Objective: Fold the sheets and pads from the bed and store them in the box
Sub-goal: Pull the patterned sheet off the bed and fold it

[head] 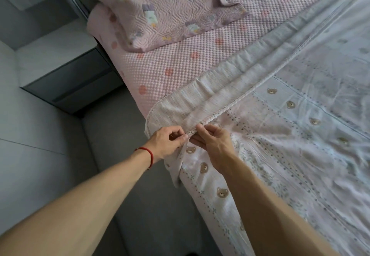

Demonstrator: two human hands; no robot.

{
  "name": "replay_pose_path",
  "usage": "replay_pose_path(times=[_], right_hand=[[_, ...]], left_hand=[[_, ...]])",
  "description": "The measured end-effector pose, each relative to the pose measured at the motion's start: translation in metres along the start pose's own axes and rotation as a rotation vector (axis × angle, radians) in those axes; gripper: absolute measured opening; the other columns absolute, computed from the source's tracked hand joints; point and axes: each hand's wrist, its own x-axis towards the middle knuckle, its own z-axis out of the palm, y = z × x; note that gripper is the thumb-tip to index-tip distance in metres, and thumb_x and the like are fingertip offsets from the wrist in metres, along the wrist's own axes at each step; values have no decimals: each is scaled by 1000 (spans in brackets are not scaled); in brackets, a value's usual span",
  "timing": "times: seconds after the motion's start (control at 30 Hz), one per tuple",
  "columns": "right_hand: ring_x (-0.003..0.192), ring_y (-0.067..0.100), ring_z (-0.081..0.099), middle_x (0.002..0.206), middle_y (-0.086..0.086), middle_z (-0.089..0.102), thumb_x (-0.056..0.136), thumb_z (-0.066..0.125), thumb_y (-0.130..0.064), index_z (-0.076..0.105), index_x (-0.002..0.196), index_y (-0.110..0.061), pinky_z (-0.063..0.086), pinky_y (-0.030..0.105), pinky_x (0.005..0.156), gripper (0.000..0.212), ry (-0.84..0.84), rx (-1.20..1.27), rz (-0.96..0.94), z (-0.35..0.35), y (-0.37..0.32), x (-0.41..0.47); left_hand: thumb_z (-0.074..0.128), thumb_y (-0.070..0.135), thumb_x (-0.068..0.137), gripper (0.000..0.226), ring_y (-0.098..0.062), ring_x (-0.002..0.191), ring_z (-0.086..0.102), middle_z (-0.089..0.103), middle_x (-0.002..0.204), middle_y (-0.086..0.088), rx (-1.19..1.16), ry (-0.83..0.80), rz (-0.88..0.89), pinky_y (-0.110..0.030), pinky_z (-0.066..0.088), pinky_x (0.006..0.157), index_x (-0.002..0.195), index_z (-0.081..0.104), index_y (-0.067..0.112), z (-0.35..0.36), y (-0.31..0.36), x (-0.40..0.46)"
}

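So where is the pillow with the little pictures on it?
The pink quilted pillow lies at the top of the head view, left of centre, at the head of the bed on the pink bumpy mattress pad, near the grey bedside cabinet.

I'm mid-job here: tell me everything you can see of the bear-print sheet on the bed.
The sheet is thin, pale fabric, printed with small brown bear faces, dotted lines and faint flowers in a square grid. It lies spread and wrinkled over the right part of the bed. Its near long edge is folded back in a band showing a checked underside and a scalloped trim. The left hand and right hand both pinch that folded edge at the bed's near corner, where a flap hangs down. Beyond it lies a pink dotted pad.
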Motion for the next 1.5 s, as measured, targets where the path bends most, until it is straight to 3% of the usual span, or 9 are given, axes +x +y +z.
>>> replay_pose_path(times=[0.27, 0.43, 0.53, 0.63, 0.8, 1.07, 1.23, 1.4, 1.5], right_hand=[[72, 28, 75, 79, 18, 76, 98, 68, -16, 69, 99, 11, 64, 39, 72, 27, 105, -81, -37, 6, 9, -4], [69, 30, 77, 73, 14, 77, 99, 51, -10, 62, 97, 10, 63, 53, 79, 23, 178, -244, 27, 1, 15, -3], [76, 33, 77, 78, 14, 77, 96, 44, -13, 61, 101, 9, 57, 66, 86, 28, 172, -255, 50, -6, 27, -1], [83, 37, 76, 83, 16, 77, 101, 42, -20, 60, 107, 8, 57, 64, 88, 33, 172, -216, 72, -13, 38, 7], [94, 27, 71, 105, 4, 71, 91, 52, -51, 55, 110, -34, 59, 57, 83, 25, 102, -472, 53, -20, 55, 14], [92, 14, 73, 96, -4, 75, 97, 56, -11, 58, 105, -20, 58, 48, 94, 13, 143, -477, 43, -22, 56, 18], [95, 16, 72, 100, 1, 74, 94, 53, 6, 54, 106, -12, 56, 42, 100, 22, 95, -470, 36, -21, 53, 17], [91, 14, 71, 101, 6, 71, 90, 46, 14, 51, 102, -14, 56, 35, 97, 31, 91, -474, -16, -20, 58, 19], [94, 15, 70, 101, 4, 69, 89, 49, 13, 51, 103, -16, 56, 29, 93, 32, 74, -496, -25, -19, 56, 18]], left_hand=[[54, 16, 104, 30, -19, 75, 52, 52, 76, -3, -336, -154, -168, -45, 50, 77, 74, 53, 18, -30, 3, 14], [46, 37, 106, 32, -33, 73, 60, 61, 83, -18, 93, 167, -243, -44, 54, 67, 86, 49, 13, -49, -10, 32], [39, 41, 107, 30, -23, 67, 47, 53, 81, -8, 299, 164, -266, -35, 34, 58, 96, 47, 15, -64, -9, 49], [47, 38, 104, 24, -21, 77, 48, 54, 89, -5, 204, 75, -294, -36, 40, 68, 96, 49, 16, -69, -15, 65], [56, 17, 98, 9, -24, 83, 59, 61, 93, -7, 392, 76, -248, -28, 40, 63, 90, 58, 14, -71, -33, 74], [60, 46, 98, 32, -28, 95, 64, 67, 103, -9, -42, 241, -510, -30, 47, 75, 104, 63, 15, -29, -70, 76], [62, 4, 86, 37, -34, 99, 68, 68, 114, -14, 44, -8, -527, -38, 59, 82, 120, 60, 15, -29, -104, 43], [50, 2, 96, 33, -38, 115, 56, 55, 131, -21, 168, 640, -690, -39, 42, 88, 129, 52, 7, -22, -97, 58], [54, 1, 92, 35, -41, 116, 54, 50, 130, -22, 275, 681, -532, -51, 46, 96, 126, 50, 6, -2, -86, 41]])
